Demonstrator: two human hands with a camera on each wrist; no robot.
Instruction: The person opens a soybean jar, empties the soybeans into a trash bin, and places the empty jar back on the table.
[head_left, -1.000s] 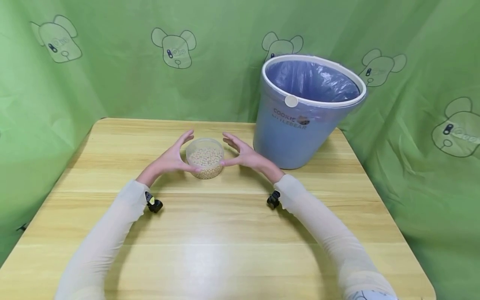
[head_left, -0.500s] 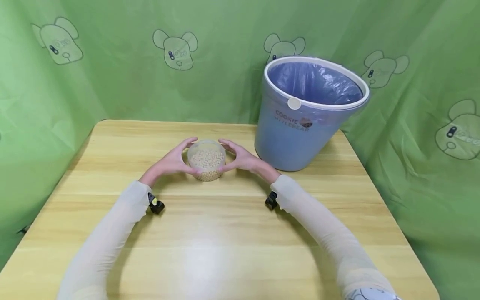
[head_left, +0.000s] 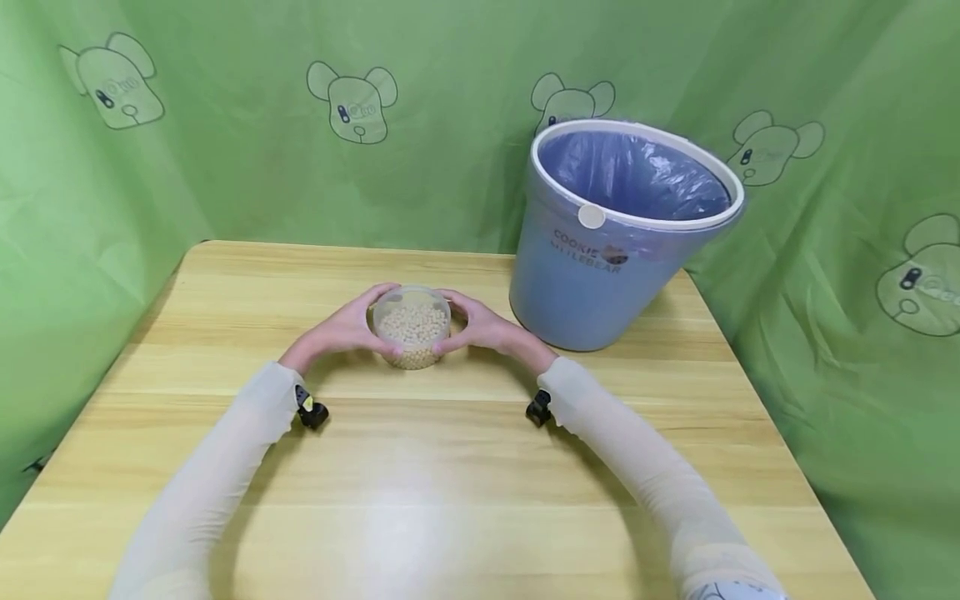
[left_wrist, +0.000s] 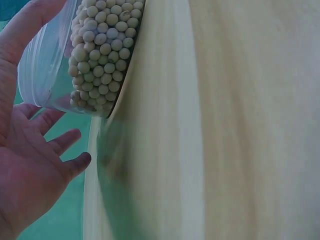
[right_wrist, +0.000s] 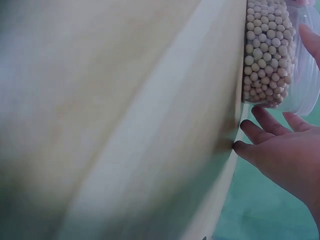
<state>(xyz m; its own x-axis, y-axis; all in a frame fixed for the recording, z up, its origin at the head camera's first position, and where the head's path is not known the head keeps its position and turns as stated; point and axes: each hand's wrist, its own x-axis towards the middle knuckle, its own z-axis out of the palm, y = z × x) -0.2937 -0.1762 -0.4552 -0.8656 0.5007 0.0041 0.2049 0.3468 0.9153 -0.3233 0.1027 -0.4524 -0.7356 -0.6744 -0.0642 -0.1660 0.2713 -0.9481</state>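
A round clear plastic container of pale beans (head_left: pixel 412 327) stands on the wooden table (head_left: pixel 450 492), a little behind its middle. My left hand (head_left: pixel 357 325) cups its left side and my right hand (head_left: pixel 471 327) its right side, with the fingers of both curled round the wall and the far rim. In the left wrist view the thumb lies along the container (left_wrist: pixel 97 55) and the left hand's (left_wrist: pixel 35 170) fingers reach under and behind it. The right wrist view shows the container (right_wrist: pixel 267 55) with the right hand's (right_wrist: pixel 287 155) fingers just beside it.
A light-blue waste bin (head_left: pixel 592 283) with a bluish liner stands at the table's back right, close to my right hand. Green cloth with bear prints (head_left: pixel 352 100) hangs behind and at both sides. Bare wood lies in front of my arms.
Both hands started spread open on either side of the container, then drew in and now wrap round it. The container has stayed in place.
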